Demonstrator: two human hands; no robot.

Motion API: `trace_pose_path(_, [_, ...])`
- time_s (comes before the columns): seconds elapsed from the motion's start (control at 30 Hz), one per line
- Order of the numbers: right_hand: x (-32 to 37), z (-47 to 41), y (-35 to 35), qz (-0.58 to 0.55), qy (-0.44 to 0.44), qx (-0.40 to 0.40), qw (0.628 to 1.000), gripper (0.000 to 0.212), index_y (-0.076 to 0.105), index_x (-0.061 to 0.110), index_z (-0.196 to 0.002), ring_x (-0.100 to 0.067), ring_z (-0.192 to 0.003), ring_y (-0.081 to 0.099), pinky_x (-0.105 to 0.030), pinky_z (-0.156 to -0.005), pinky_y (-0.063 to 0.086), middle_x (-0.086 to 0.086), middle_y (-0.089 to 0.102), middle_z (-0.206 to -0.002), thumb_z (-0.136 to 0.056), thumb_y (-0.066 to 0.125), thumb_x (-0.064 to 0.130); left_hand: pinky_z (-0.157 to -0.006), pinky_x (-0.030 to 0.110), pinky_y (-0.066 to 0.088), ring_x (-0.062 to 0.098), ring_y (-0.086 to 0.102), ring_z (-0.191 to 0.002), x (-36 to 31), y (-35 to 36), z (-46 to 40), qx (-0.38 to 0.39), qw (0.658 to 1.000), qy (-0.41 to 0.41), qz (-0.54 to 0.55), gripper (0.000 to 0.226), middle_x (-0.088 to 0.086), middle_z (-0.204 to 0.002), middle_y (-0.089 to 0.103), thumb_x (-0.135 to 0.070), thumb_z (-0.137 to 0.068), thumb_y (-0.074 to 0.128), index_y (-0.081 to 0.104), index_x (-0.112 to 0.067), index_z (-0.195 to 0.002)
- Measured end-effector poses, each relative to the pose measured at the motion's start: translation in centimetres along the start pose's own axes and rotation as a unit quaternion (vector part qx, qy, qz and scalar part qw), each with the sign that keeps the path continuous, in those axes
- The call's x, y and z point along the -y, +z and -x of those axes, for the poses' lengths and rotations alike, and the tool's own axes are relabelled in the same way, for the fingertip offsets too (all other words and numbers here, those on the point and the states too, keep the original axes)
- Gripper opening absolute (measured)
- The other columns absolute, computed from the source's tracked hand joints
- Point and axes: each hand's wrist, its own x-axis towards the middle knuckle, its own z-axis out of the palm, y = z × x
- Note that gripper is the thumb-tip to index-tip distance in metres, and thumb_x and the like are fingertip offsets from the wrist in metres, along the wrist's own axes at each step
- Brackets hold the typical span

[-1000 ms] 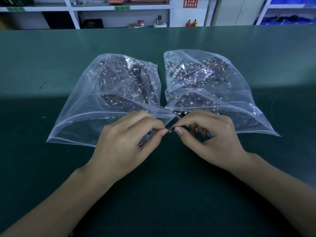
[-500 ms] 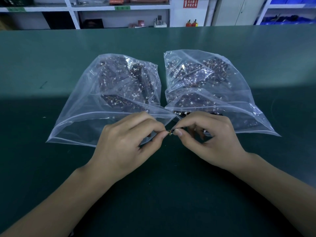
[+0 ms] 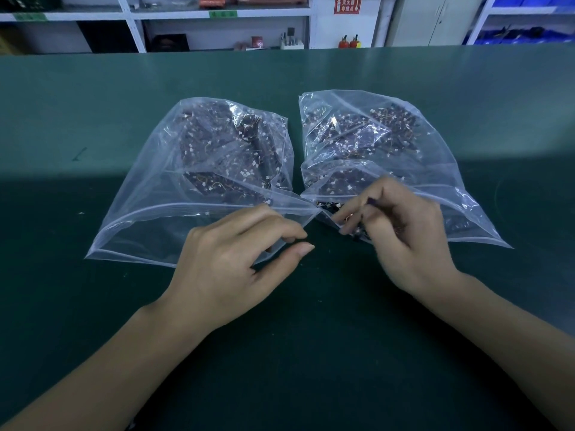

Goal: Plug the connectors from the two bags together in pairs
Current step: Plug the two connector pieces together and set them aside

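Resting mid-counter (image 3: 93, 98), side by side, mouths toward you for reach: two bags of connectors, left bag (image 3: 199, 181), right bag (image 3: 389, 157). Your left hand (image 3: 236, 259), fingers loosely curled, holds nothing; your right hand (image 3: 401, 231) pinches a connector (image 3: 371, 203) at its bag's mouth.

Bare green mat (image 3: 280, 353) near the body; two bulging bags (image 3: 199, 181) (image 3: 389, 144) side by side beyond.
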Motion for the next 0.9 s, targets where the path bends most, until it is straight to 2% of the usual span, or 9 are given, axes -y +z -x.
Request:
trace_pose_path(0.1, [-0.9,-0.6,-1.1,0.071,-0.004,-0.009,0.997,0.013,0.053,0.013,-0.084,-0.017,-0.068,0.075,-0.040,-0.059,0.056,0.003,0.076,-0.083,-0.091,0.042,0.012,-0.055,0.030,0.051,0.000,0.058,-0.076,0.1,0.0,0.1,0.001,1.000,-0.002,0.003,0.021,-0.010,-0.091,0.070,-0.028,-0.107,0.070,0.082,-0.017,-0.094])
trace_pose_path(0.2, [-1.4,-1.1,-1.5,0.162,-0.027,-0.023,0.986,0.018,0.060,0.009,-0.083,-0.028,-0.062,0.069,-0.043,-0.058,0.053,-0.005,0.071,-0.070,-0.092,0.049,0.020,-0.055,0.030,0.049,-0.006,0.050,-0.076,0.2,0.1,0.0,0.001,1.000,0.000,-0.004,0.027,-0.010,-0.088,0.070,-0.028,-0.107,0.068,0.079,-0.018,-0.086])
trace_pose_path(0.33, [-1.3,-1.2,-1.4,0.201,-0.050,-0.039,0.977,0.006,0.066,0.010,-0.082,-0.010,-0.066,0.070,-0.029,-0.066,0.055,0.004,0.069,-0.069,-0.087,0.066,0.014,-0.053,0.034,0.049,-0.003,0.049,-0.073,0.3,0.0,0.1,0.003,1.000,0.000,-0.004,0.029,-0.010,-0.084,0.068,-0.028,-0.107,0.069,0.077,-0.017,-0.081])
trace_pose_path(0.43, [-1.4,-1.2,-1.6,0.218,-0.064,-0.057,0.972,0.005,0.069,0.010,-0.082,-0.007,-0.067,0.068,-0.029,-0.067,0.056,0.007,0.070,-0.071,-0.086,0.071,0.013,-0.052,0.035,0.049,-0.001,0.050,-0.072,0.3,0.0,0.1,0.002,1.000,-0.001,-0.004,0.031,-0.009,-0.083,0.068,-0.028,-0.108,0.068,0.076,-0.017,-0.080])
trace_pose_path(0.6, [-1.6,-1.6,-2.0,0.350,-0.073,-0.064,0.932,0.007,0.072,0.016,-0.082,-0.023,-0.062,0.064,-0.040,-0.056,0.054,0.006,0.071,-0.074,-0.088,0.073,0.019,-0.051,0.036,0.048,0.001,0.050,-0.070,0.4,0.0,0.2,0.003,1.000,-0.007,-0.011,0.033,-0.010,-0.080,0.067,-0.031,-0.109,0.066,0.076,-0.017,-0.080])
trace_pose_path(0.67, [-1.8,-1.7,-2.2,0.371,-0.052,-0.042,0.926,0.005,0.078,0.021,-0.086,-0.026,-0.070,0.068,-0.041,-0.060,0.056,0.005,0.074,-0.080,-0.091,0.075,0.020,-0.051,0.036,0.048,0.001,0.051,-0.069,0.5,0.0,0.2,0.004,1.000,-0.009,-0.014,0.034,-0.011,-0.078,0.065,-0.031,-0.109,0.066,0.076,-0.018,-0.080])
trace_pose_path(0.77, [-1.9,-1.6,-2.3,0.379,-0.044,-0.020,0.924,0.007,0.084,0.023,-0.094,-0.027,-0.083,0.072,-0.036,-0.075,0.055,0.005,0.079,-0.088,-0.093,0.078,0.020,-0.051,0.035,0.047,0.000,0.049,-0.068,0.4,0.0,0.1,0.002,1.000,-0.014,-0.014,0.033,-0.012,-0.076,0.063,-0.031,-0.108,0.067,0.075,-0.018,-0.079])
trace_pose_path(0.9, [-1.8,-1.5,-2.1,0.362,-0.054,-0.002,0.931,0.010,0.084,0.023,-0.101,-0.023,-0.091,0.073,-0.041,-0.090,0.054,0.008,0.079,-0.097,-0.098,0.075,0.026,-0.051,0.034,0.047,-0.001,0.046,-0.069,0.4,0.1,0.1,-0.001,1.000,-0.015,-0.017,0.033,-0.012,-0.075,0.062,-0.030,-0.108,0.067,0.075,-0.018,-0.078])
